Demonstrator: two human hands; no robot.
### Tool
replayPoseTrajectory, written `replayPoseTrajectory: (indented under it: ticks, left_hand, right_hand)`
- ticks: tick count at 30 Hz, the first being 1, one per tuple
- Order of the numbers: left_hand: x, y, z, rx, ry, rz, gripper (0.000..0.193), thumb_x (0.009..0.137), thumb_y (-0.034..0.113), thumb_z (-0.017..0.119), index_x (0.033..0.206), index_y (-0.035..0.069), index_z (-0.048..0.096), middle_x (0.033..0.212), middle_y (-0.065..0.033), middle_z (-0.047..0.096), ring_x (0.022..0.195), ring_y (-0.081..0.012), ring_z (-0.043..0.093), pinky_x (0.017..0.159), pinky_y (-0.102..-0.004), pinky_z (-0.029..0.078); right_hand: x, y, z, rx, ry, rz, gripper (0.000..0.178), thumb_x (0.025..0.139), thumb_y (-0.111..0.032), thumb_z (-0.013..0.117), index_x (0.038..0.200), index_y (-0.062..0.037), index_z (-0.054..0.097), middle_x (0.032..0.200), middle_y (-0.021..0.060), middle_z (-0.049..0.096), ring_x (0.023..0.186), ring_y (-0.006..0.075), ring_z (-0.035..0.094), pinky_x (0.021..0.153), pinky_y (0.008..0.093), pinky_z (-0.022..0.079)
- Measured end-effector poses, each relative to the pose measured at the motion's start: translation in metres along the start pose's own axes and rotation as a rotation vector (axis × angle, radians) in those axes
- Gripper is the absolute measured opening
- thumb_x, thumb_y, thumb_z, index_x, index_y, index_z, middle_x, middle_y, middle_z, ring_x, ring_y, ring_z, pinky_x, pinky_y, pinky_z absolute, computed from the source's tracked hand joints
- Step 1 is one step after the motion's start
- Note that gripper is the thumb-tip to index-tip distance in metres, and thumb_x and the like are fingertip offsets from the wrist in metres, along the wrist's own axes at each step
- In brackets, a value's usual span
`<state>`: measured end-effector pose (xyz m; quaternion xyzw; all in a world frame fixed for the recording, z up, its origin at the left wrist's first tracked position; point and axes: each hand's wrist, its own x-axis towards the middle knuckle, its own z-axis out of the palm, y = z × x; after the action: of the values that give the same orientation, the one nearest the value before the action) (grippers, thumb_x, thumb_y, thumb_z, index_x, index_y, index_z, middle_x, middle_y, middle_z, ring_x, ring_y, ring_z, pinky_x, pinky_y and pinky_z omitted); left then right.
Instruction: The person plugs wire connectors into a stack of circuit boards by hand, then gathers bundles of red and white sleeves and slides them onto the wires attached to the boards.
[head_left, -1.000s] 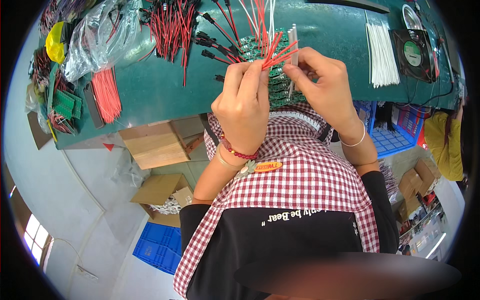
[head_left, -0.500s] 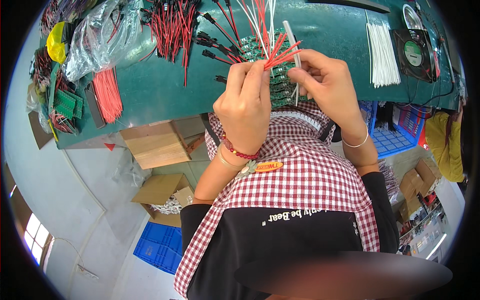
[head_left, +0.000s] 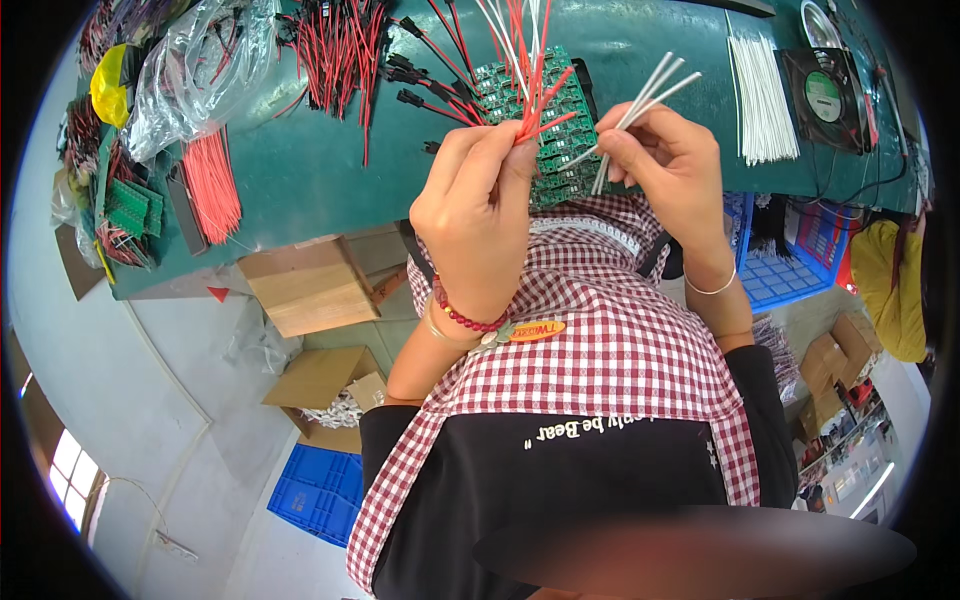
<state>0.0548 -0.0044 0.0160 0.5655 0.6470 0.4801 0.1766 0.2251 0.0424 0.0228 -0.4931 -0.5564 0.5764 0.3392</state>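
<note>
Left hand (head_left: 475, 212) pinches a bunch of red wires (head_left: 533, 117), right hand (head_left: 672, 165) has some white wires (head_left: 640, 104) pinched too, green circuit boards (head_left: 572, 100) showing between them.

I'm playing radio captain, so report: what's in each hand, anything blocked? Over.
Left hand: pinching red wires. Right hand: pinching white wires, ends fanned. Green circuit boards: partly hidden behind left hand.
</note>
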Motion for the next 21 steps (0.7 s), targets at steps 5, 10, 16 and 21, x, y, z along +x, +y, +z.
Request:
replayPoseTrajectory:
  ticks: [5, 10, 16, 21]
  left_hand:
    - [-0.006, -0.002, 0.002, -0.035, 0.006, -0.012, 0.014, 0.08, 0.002, 0.07, 0.093, 0.0, 0.067, 0.085, -0.0079, 0.064, 0.065, -0.0196, 0.062, 0.054, -0.0283, 0.048]
    - [-0.007, -0.003, 0.004, 0.077, 0.02, 0.056, 0.013, 0.079, 0.003, 0.07, 0.092, 0.003, 0.067, 0.083, -0.0065, 0.063, 0.062, -0.0198, 0.062, 0.052, -0.0294, 0.048]
    - [-0.007, -0.006, 0.007, 0.133, 0.004, 0.097, 0.013, 0.08, 0.005, 0.069, 0.093, 0.005, 0.066, 0.083, -0.0053, 0.061, 0.06, -0.0206, 0.061, 0.051, -0.0305, 0.047]
    - [-0.007, -0.007, 0.008, 0.164, -0.017, 0.097, 0.014, 0.081, 0.006, 0.069, 0.095, 0.006, 0.066, 0.084, -0.005, 0.061, 0.06, -0.0209, 0.061, 0.051, -0.0309, 0.047]
  right_hand:
    - [0.002, 0.008, 0.009, -0.056, 0.049, -0.084, 0.012, 0.086, -0.007, 0.067, 0.09, 0.0043, 0.065, 0.073, 0.0039, 0.063, 0.059, 0.0076, 0.057, 0.054, 0.0215, 0.047]
    - [0.002, 0.008, 0.009, -0.214, 0.07, -0.155, 0.012, 0.085, -0.007, 0.068, 0.09, 0.0035, 0.065, 0.073, 0.0072, 0.064, 0.058, 0.0089, 0.058, 0.055, 0.0229, 0.047]
    - [0.001, 0.004, 0.012, -0.27, 0.064, -0.207, 0.011, 0.084, -0.006, 0.068, 0.09, 0.0031, 0.065, 0.075, 0.008, 0.065, 0.062, 0.0099, 0.06, 0.056, 0.0233, 0.048]
    - [0.004, 0.001, 0.016, -0.235, 0.011, -0.189, 0.013, 0.084, -0.005, 0.067, 0.093, 0.0031, 0.065, 0.076, 0.0079, 0.065, 0.061, 0.01, 0.059, 0.055, 0.0234, 0.047]
